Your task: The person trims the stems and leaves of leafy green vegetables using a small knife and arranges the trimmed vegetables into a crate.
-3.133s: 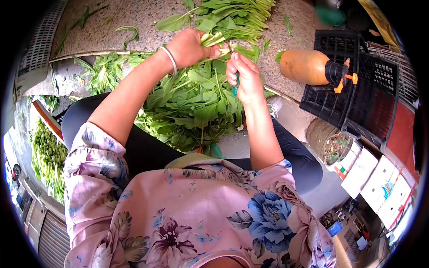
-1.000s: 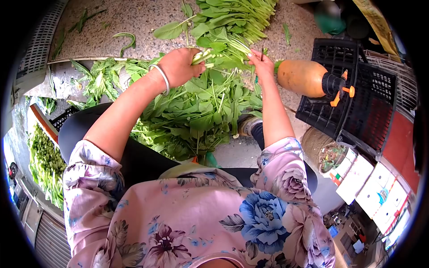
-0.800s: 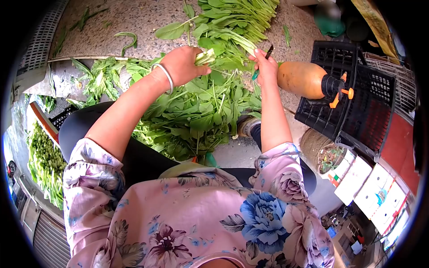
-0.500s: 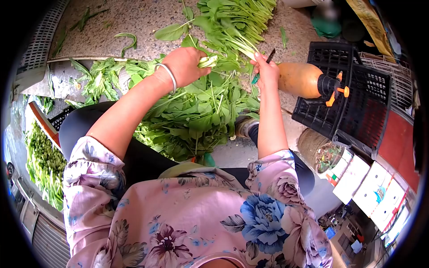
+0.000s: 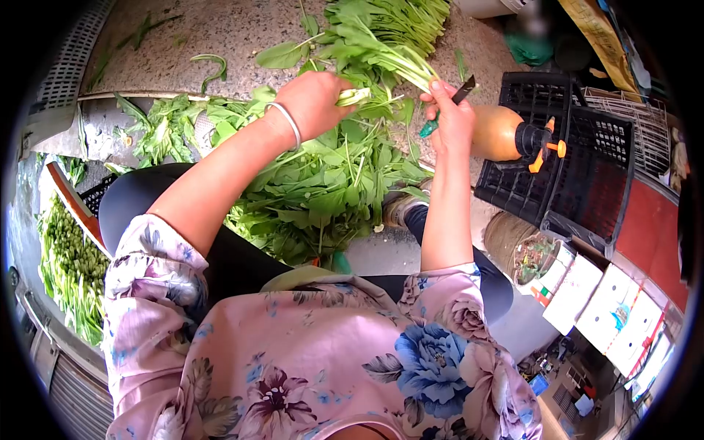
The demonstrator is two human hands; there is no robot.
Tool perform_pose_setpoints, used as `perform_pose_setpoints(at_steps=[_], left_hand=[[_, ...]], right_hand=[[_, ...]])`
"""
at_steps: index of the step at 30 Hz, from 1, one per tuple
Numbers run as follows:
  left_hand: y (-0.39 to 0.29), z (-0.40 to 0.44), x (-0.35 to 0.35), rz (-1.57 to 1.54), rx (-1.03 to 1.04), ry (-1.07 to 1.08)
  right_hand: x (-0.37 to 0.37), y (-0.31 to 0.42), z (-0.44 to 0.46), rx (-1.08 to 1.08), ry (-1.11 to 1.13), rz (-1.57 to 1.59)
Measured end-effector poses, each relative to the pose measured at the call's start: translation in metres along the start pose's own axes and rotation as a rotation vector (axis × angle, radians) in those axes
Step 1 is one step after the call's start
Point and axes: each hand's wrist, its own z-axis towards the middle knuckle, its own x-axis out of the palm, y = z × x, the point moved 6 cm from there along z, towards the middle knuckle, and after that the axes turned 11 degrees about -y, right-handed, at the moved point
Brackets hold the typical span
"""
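Note:
A silver bangle circles the wrist of my left hand (image 5: 312,104), whose fingers are closed round a small bunch of leafy greens, pale cut stems (image 5: 354,97) poking out to the right. My right hand (image 5: 451,117) pinches the stem ends of some more greens (image 5: 407,66), their leaves pointing up and left. In that same hand sits a small knife (image 5: 464,89), dark blade up and right, green handle partly hidden by the fingers. Below both hands a big heap of loose leaves (image 5: 323,191) lies between my knees. Trimmed greens (image 5: 411,22) are piled on the stone surface ahead.
To the right, an orange spray bottle (image 5: 499,133) lies against black plastic crates (image 5: 587,169). A round pot (image 5: 532,260) and white boxes (image 5: 616,319) are lower right. At left, a crate of bundled greens (image 5: 70,264) stands beside my leg.
My right hand has moved slightly right and turned, showing more of the knife blade. The greens in it shifted along. My left hand has moved slightly up and right, still holding its bunch.

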Motion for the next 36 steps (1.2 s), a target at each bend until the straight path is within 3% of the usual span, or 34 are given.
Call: perform_pose_setpoints(at_steps=[2, 4, 14, 19, 23, 33, 36], left_hand=[[-0.001, -0.001, 0.001, -0.012, 0.024, -0.045], [-0.012, -0.004, -0.015, -0.088, 0.178, -0.308], [-0.025, -0.007, -0.027, -0.106, 0.23, -0.411], [-0.02, -0.008, -0.027, -0.145, 0.155, -0.386], [-0.019, -0.007, -0.022, -0.106, 0.223, -0.363], [-0.014, -0.008, -0.015, -0.179, 0.15, -0.205], [-0.007, -0.004, -0.008, -0.236, 0.015, -0.107]], right_hand=[[0.006, 0.017, -0.013, -0.077, 0.013, -0.073], [0.015, 0.024, -0.027, -0.086, 0.04, -0.137], [0.037, 0.032, -0.06, -0.057, 0.182, -0.13], [0.042, 0.031, -0.066, -0.052, 0.233, -0.246], [0.045, 0.03, -0.068, -0.035, 0.253, -0.236], [0.051, 0.029, -0.07, 0.056, 0.269, -0.141], [0.052, 0.029, -0.072, 0.094, 0.271, -0.115]])
